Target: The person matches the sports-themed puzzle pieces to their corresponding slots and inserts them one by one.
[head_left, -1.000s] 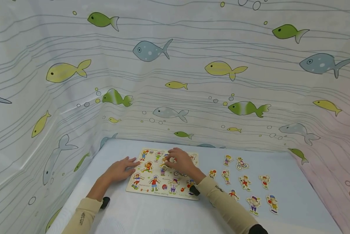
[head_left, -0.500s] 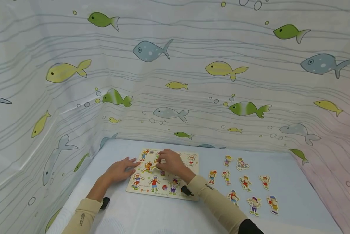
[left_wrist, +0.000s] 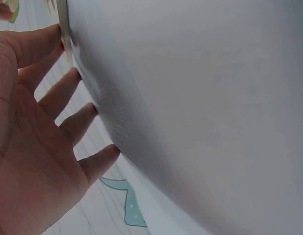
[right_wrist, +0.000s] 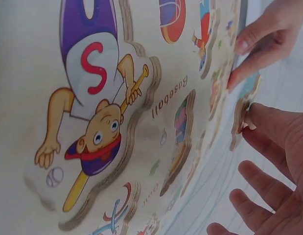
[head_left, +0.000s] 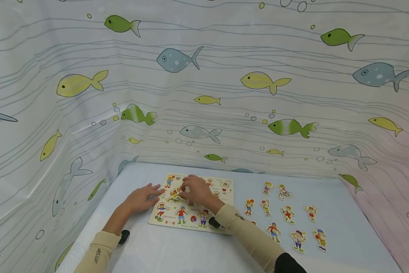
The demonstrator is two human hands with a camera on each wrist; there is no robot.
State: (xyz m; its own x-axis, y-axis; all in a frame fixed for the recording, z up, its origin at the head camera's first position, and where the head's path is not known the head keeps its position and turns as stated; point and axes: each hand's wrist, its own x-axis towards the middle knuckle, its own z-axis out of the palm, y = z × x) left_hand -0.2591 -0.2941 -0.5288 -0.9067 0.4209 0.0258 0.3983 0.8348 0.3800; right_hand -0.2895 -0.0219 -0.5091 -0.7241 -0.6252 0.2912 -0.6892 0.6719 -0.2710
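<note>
A wooden picture puzzle board (head_left: 171, 208) with sports figures in cut-out recesses lies on the table. My left hand (head_left: 141, 199) is at its left edge, fingers extended; in the left wrist view the thumb and index fingertips touch the edge. My right hand (head_left: 199, 193) is over the board's left-middle part, near the running figure. Between its thumb and index finger it pinches a puzzle piece (right_wrist: 239, 117), tilted and seen nearly edge-on in the right wrist view. The other fingers are spread. In that view the baseball recess (right_wrist: 100, 93) shows its printed player. The right hand hides part of the board.
Several loose puzzle pieces lie in loose rows right of the board, among them a cyclist (head_left: 285, 192), a footballer (head_left: 288, 215) and a baseball player (head_left: 298, 241). A white cloth covers the table (head_left: 177, 250). A fish-patterned curtain (head_left: 232, 113) stands behind and at the sides.
My right hand has moved left across the board with the pinched piece, from the upper middle to the running figure. My left hand has stayed at the board's left edge.
</note>
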